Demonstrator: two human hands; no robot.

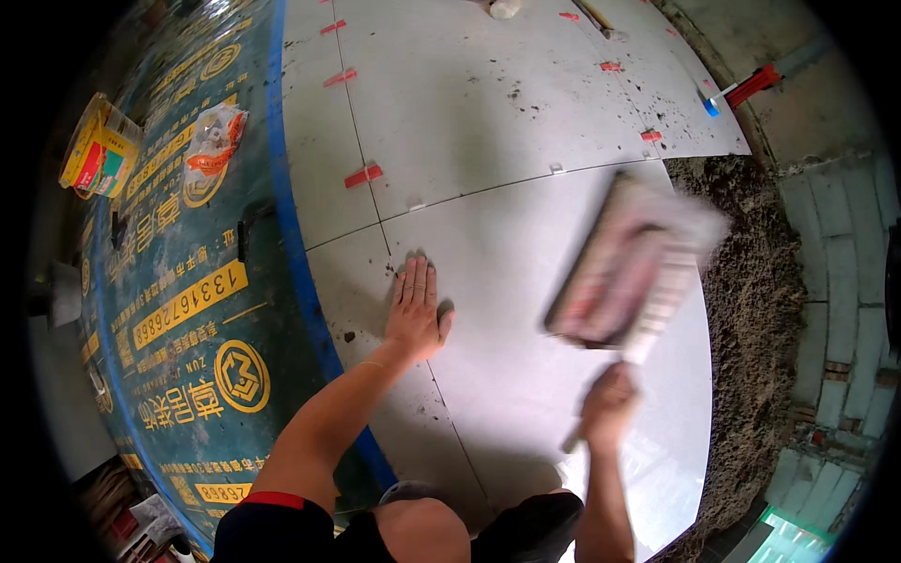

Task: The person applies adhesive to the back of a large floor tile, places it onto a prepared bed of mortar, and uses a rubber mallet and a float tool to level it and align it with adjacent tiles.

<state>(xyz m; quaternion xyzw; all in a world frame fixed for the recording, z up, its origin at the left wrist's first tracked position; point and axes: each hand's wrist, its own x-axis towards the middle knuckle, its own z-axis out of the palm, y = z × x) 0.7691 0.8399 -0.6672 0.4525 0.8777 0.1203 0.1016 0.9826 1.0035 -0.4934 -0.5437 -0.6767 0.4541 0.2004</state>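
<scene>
My left hand lies flat on the pale floor tiles, fingers stretched out, close to the joint between two of them. My right hand is closed around the handle of a tool with a broad, roughly rectangular head, reddish with a dark edge. The tool is smeared by motion, so its exact kind is unclear. It is held above a large pale tile, whose right edge borders rough dark mortar or soil.
Red levelling wedges sit along the tile joints. To the left lies a green protective sheet with blue tape, carrying a yellow bucket and a plastic bag. Loose dark bedding and a block wall are on the right.
</scene>
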